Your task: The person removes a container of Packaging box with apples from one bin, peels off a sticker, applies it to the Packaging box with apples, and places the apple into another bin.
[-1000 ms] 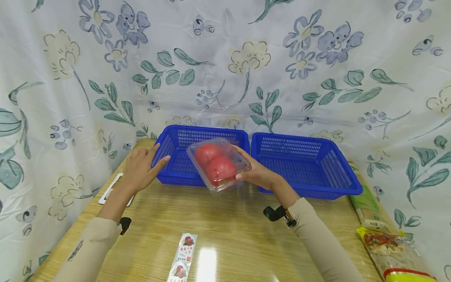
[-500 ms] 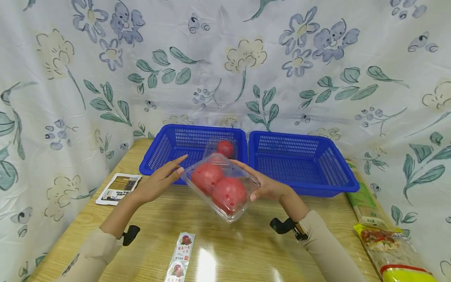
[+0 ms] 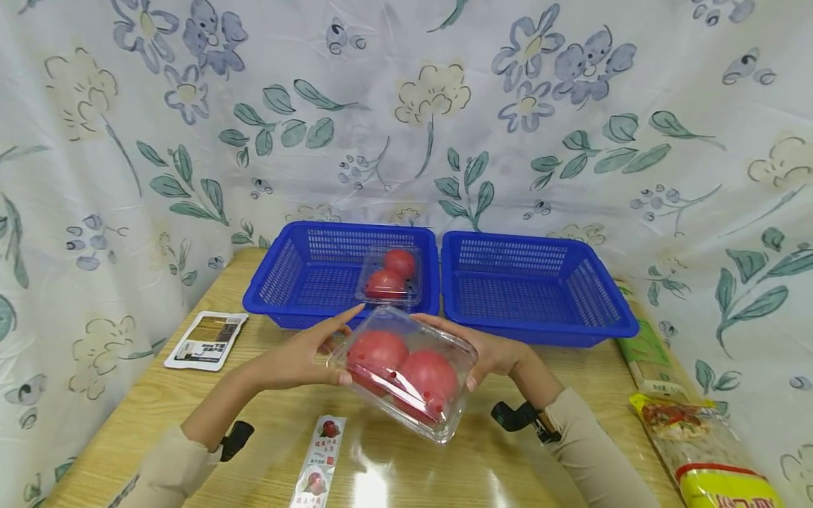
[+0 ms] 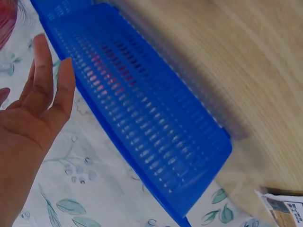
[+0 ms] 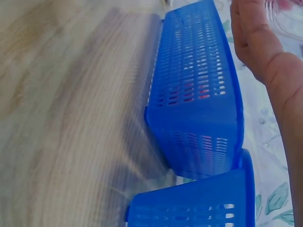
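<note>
In the head view my right hand (image 3: 492, 346) grips the right side of a clear plastic box (image 3: 413, 409), fingers behind it and thumb in front. Inside lie two round, red, tomato-like fruits (image 3: 429, 377). The box is tilted and held over the table, in front of the left blue basket (image 3: 298, 319). My left hand (image 3: 305, 356) is at the box's left corner with its fingers extended; in the left wrist view these fingers (image 4: 42, 80) look fairly straight. Most of the box is outside both wrist views. A second clear box (image 3: 389, 276) with two such fruits sits inside the left basket.
Beside it stands another blue basket (image 3: 540, 331). A strip of fruit stickers (image 3: 320, 462) lies at the table's front. A flat white-edged packet (image 3: 206, 341) is at the left. Along the right edge lie a green bag (image 3: 648, 360) and a yellow-topped food bag (image 3: 699, 444).
The right hand has brought the box down and nearer from over the left basket, uncovering the second box inside. The left hand has left the basket's rim and come to the held box's left corner.
</note>
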Motion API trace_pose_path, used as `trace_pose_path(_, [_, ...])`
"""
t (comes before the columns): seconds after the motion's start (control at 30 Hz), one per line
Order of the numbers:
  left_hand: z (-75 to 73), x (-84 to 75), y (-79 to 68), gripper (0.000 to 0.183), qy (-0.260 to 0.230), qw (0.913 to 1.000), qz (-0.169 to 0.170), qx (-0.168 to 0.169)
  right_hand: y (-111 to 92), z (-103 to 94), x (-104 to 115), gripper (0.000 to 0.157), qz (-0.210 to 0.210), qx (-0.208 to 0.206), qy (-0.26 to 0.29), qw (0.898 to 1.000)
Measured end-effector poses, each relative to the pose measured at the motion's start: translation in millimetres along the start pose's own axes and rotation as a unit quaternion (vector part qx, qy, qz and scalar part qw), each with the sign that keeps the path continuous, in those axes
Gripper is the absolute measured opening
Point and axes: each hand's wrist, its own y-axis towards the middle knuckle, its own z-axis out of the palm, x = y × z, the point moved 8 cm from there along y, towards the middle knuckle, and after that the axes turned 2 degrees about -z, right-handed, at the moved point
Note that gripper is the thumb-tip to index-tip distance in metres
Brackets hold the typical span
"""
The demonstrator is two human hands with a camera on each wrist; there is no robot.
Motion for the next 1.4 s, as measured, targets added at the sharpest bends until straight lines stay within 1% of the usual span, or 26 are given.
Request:
trace_pose_path(0.07, [8.7, -0.1, -1.2, 0.109, -0.019, 0.9996, 0.002, 0.023, -2, 3.0, -1, 0.122, 0.001, 0.011, -0.016, 1.000])
trace_pose_path(0.17, [21.8, 1.1, -3.5, 0.118, -0.063, 0.9963, 0.004, 0.057, -5, 6.9, -3, 0.124, 0.005, 0.026, -0.028, 0.999])
trace_pose_path(0.3, [38.7, 3.2, -6.4, 0.124, -0.135, 0.9857, 0.008, 0.101, -6, 11.0, -6, 0.125, 0.000, 0.053, -0.027, 0.998])
trace_pose_path(0.37, [45.3, 3.7, -7.5, 0.128, -0.160, 0.9803, 0.017, 0.114, -5, 12.7, -7, 0.126, -0.005, 0.067, -0.026, 0.997])
trace_pose_path(0.43, [49.4, 3.7, -8.6, 0.133, -0.174, 0.9774, 0.026, 0.117, -5, 13.8, -9, 0.127, -0.009, 0.078, -0.031, 0.996])
trace_pose_path(0.5, [52.4, 3.7, -9.9, 0.136, -0.179, 0.9764, 0.034, 0.116, -5, 14.4, -10, 0.128, -0.010, 0.083, -0.042, 0.996])
trace_pose_path(0.57, [54.2, 3.8, -10.9, 0.140, -0.177, 0.9772, 0.038, 0.111, -4, 15.4, -12, 0.128, -0.007, 0.088, -0.038, 0.995])
trace_pose_path(0.77, [58.3, 4.9, -11.3, 0.146, -0.152, 0.9824, 0.052, 0.095, -4, 19.0, -16, 0.128, 0.006, 0.099, -0.001, 0.995])
trace_pose_path(0.8, [59.3, 5.0, -11.0, 0.146, -0.155, 0.9818, 0.054, 0.095, -4, 19.2, -17, 0.128, 0.009, 0.099, 0.003, 0.995])
trace_pose_path(0.9, [62.3, 5.3, -10.3, 0.143, -0.164, 0.9802, 0.053, 0.098, -5, 19.8, -18, 0.128, 0.017, 0.105, -0.001, 0.994])
trace_pose_path(1.0, [66.3, 5.0, -10.4, 0.139, -0.170, 0.9783, 0.050, 0.107, -7, 19.5, -20, 0.130, 0.023, 0.109, -0.019, 0.994])
trace_pose_path(1.13, [71.5, 4.3, -10.7, 0.141, -0.148, 0.9820, 0.044, 0.109, -9, 20.2, -20, 0.132, 0.025, 0.120, -0.037, 0.992])
trace_pose_path(1.3, [78.6, 2.3, -10.7, 0.150, -0.106, 0.9884, 0.045, 0.098, -11, 22.4, -22, 0.132, 0.016, 0.139, -0.033, 0.990])
trace_pose_path(1.33, [80.0, 1.7, -10.6, 0.150, -0.104, 0.9887, 0.046, 0.098, -11, 22.5, -23, 0.132, 0.014, 0.141, -0.032, 0.989])
trace_pose_path(1.4, [83.4, 1.3, -10.2, 0.148, -0.118, 0.9864, 0.048, 0.104, -12, 22.5, -24, 0.132, 0.012, 0.143, -0.028, 0.989])
